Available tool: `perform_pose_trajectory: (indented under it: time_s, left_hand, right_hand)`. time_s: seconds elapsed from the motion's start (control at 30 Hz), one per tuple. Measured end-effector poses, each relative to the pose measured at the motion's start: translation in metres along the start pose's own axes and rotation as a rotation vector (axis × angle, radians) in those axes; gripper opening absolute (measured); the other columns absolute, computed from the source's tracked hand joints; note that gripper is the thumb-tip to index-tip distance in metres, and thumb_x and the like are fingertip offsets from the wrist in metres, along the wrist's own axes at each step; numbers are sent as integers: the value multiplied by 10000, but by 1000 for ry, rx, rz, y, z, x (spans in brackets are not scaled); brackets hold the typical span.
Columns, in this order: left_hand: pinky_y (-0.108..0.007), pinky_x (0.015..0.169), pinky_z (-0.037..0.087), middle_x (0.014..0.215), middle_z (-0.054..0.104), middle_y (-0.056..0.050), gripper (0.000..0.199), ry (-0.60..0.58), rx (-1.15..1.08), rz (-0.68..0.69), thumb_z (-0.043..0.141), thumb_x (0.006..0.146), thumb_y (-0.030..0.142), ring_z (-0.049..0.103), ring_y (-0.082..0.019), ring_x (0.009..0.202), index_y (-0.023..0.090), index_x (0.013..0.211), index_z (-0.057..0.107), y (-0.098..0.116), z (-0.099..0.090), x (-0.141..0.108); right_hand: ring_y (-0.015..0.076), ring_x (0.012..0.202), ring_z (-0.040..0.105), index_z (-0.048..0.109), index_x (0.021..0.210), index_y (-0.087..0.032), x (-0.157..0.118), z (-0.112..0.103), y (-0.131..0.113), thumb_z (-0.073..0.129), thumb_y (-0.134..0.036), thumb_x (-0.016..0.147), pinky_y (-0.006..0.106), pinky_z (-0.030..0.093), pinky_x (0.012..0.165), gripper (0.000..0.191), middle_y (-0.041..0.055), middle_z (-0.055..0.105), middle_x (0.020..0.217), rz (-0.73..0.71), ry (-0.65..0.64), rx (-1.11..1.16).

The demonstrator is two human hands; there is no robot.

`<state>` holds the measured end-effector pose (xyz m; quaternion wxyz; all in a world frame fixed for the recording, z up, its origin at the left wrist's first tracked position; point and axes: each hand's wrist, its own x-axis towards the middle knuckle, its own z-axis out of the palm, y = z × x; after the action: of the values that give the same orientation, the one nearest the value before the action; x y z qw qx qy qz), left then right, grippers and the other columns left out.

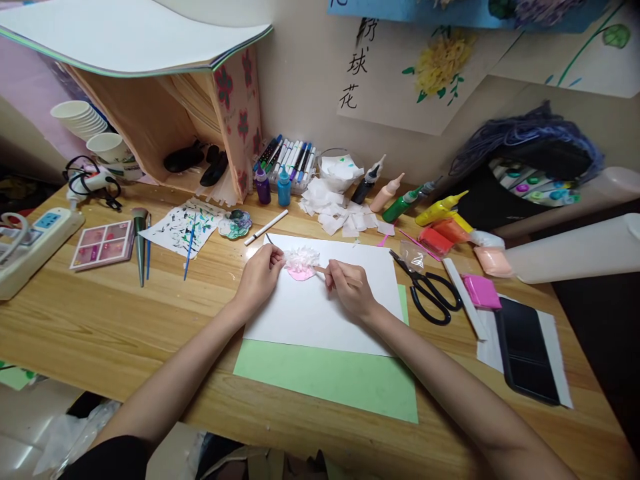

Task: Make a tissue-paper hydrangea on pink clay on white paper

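Observation:
A flower of white and pale pink tissue petals stands on a round pink base, on a sheet of white paper. My left hand rests on the paper at the flower's left edge. Its thumb and fingertips are pinched together, and whatever is between them is hidden. My right hand is closed around a thin brown stick, whose tip points at the right side of the flower. Under the white sheet lies a green sheet.
Behind the paper are a pile of tissue squares, a white pen and several paint bottles. Black-handled scissors, a pink clay pack and a phone lie at right. Brushes and a palette are left.

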<state>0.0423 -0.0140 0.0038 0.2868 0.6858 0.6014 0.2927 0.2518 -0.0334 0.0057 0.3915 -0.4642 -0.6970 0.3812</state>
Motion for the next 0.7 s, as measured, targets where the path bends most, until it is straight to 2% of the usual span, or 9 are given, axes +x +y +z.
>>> perform_pose_trajectory:
  time_s: [0.17,0.3,0.4,0.57,0.7]
  left_hand:
    - [-298,710,459,830,607,-25,86,-3,-8,-13,524,808,166,572,-157,758,183,891,532,1,-1,0]
    - [-297,718,461,855,605,-37,73,28,-12,7,501,842,183,566,-155,768,175,907,536,2,-1,-3]
    - [-307,750,451,905,589,-51,117,65,53,117,494,872,219,551,-166,818,171,959,556,11,-1,-9]
    - [-327,819,431,988,576,-71,230,-83,160,399,573,851,279,517,-203,948,194,1062,606,31,0,-15]
    - [-312,800,432,928,631,-50,139,-132,82,415,513,899,253,545,-180,899,195,930,635,39,-1,-16]
  right_hand:
    - [112,506,530,455,554,-203,5,1,-3,316,-429,974,251,425,594,496,-23,490,490,58,14,38]
    - [109,472,495,445,532,-206,0,-3,-7,302,-398,979,261,414,567,507,-14,504,487,-11,32,3]
    - [116,464,469,447,532,-212,-12,-6,-8,273,-347,982,276,405,550,501,-2,507,497,-167,76,-10]
    - [128,476,451,463,565,-213,-27,-8,-6,284,-245,970,280,376,519,444,1,498,500,-370,111,14]
    - [132,483,455,476,572,-211,-31,-9,-7,273,-244,969,284,371,509,447,8,507,499,-382,117,15]
